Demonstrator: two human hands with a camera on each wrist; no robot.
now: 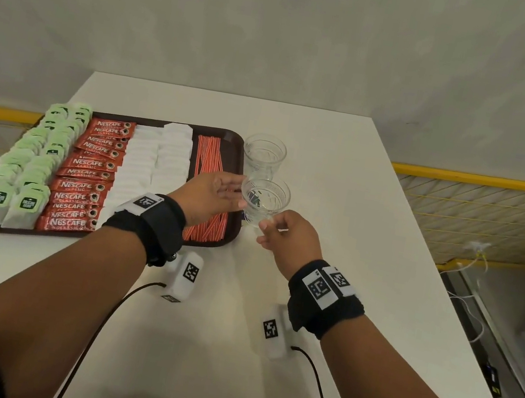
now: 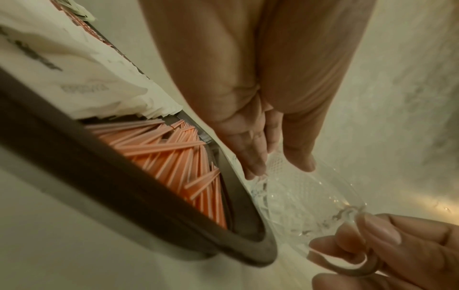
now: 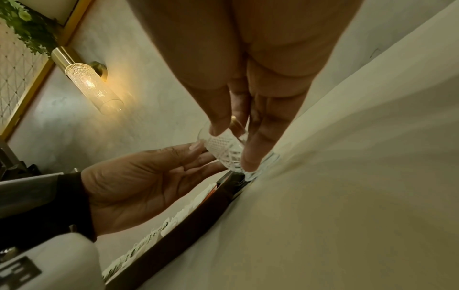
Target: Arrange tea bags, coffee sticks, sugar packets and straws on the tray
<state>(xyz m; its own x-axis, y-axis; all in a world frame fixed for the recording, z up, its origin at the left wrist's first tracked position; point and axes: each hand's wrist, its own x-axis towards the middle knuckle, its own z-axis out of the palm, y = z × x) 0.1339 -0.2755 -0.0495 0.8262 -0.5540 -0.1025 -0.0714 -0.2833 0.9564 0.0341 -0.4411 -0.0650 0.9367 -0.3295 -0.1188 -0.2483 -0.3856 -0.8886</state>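
The brown tray [image 1: 231,139] carries rows of green tea bags [image 1: 31,160], red coffee sticks [image 1: 87,176], white sugar packets [image 1: 152,166] and red-striped straws [image 1: 209,155]. Just right of the tray, my right hand [image 1: 283,233] grips a clear cut-glass cup [image 1: 266,199] by its handle, low over the table. My left hand [image 1: 221,190] reaches across the straws with straight fingers touching the cup's left side. In the left wrist view the straws [image 2: 174,157] lie loosely crossed beside that cup [image 2: 298,196].
A second glass cup [image 1: 264,155] stands behind the held one, near the tray's far right corner. The white table [image 1: 372,217] ends at a grey wall behind. Yellow railings run along both sides, and cables trail from both wrists.
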